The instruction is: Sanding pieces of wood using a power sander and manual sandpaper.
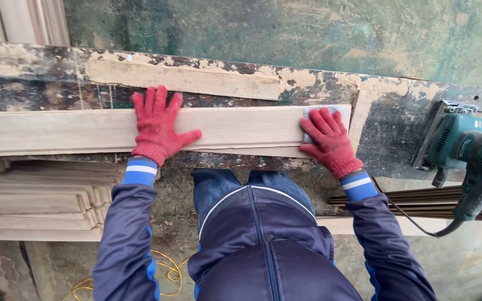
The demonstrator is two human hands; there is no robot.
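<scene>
1. While the long pale wooden plank [85,129] lies across the middle of the frame on the worn, paint-flaked desk [397,120], both red-gloved hands rest on its top face.
2. To sand well here, I judge steady, even pressure along the grain matters, with the plank pinned so it cannot slide.
3. The left hand [154,125], left of centre, lies flat with fingers spread wide apart; it clamps nothing and simply presses the plank down.
4. The right hand [329,139], right of centre near the plank's end, has its fingers laid together over a small grey sanding block [323,112], pressing it on the wood rather than wrapping it.
5. A green electric sander [464,147] sits at the right edge of the frame, well apart from both hands.
6. A stack of pale wooden boards [40,200] lies at lower left, below the desk's edge.
</scene>
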